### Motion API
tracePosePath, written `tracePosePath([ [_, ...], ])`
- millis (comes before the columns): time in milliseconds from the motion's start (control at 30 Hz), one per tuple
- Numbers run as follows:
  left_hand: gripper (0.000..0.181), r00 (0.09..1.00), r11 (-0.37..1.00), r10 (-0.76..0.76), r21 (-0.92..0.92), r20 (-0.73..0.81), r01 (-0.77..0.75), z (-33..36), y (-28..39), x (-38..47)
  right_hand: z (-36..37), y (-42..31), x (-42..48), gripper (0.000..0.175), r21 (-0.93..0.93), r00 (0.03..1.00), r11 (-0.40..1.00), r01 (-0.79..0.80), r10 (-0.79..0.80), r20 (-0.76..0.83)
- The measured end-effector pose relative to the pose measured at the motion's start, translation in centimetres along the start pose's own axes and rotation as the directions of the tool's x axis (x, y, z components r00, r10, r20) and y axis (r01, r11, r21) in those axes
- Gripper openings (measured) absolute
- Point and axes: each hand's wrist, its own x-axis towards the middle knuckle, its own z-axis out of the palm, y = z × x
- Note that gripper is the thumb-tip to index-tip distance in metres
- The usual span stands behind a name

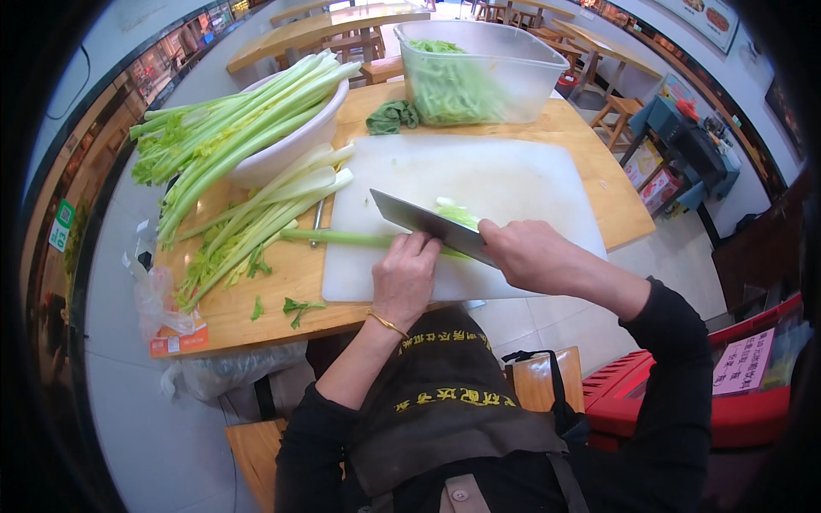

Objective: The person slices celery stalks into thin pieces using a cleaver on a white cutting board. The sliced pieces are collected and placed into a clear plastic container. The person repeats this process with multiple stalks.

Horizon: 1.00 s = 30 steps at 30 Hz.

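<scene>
On the white cutting board [513,167], my left hand [405,272] presses down a green celery stalk [340,237], its curled fingers beside the blade. A cleaver [430,224] is gripped in my right hand [535,256], its blade slanting across the stalk. Cut celery pieces [457,211] lie just behind the blade. More celery stalks [269,205] with leaves rest on the table left of the board. A large bunch of celery [256,122] lies across a white basin [330,118]. Behind the board, a clear plastic tub [532,70] holds cut celery [458,90].
A crumpled green cloth [391,117] sits between basin and tub on the wooden table [596,183]. A thin metal rod [317,221] lies by the board's left edge. Loose leaves [300,309] and a plastic bag [157,301] are near the front left. At right stands a red cooler [680,417].
</scene>
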Motion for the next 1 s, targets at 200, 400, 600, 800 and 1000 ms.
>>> tracePosePath([
  [200,0.018,0.999,1.0,0.012,-0.028,-0.051,-0.014,0.0,-0.1,0.0,0.9,0.2,4.0,0.02,0.1,0.996,0.995,0.004,0.005,-0.086],
  [400,0.013,0.999,0.999,-0.034,-0.029,-0.037,0.033,0.5,-0.5,-0.4,-1.6,0.4,1.9,0.021,0.077,1.0,0.997,0.0,0.001,-0.016],
  [600,0.012,0.999,0.999,-0.043,0.024,-0.019,0.043,-0.8,-1.6,0.0,-0.5,0.3,0.4,0.02,0.042,1.0,0.999,0.02,-0.021,0.021],
  [800,0.011,1.0,0.999,-0.027,0.035,-0.012,0.027,-0.8,-1.8,-0.1,1.8,0.1,3.1,0.022,0.077,0.996,0.996,0.044,-0.038,-0.083],
  [1000,0.012,0.999,1.0,-0.008,0.007,-0.044,0.008,0.0,-0.7,-0.2,-0.7,0.3,4.4,0.025,0.144,0.999,0.988,-0.052,0.051,0.008],
])
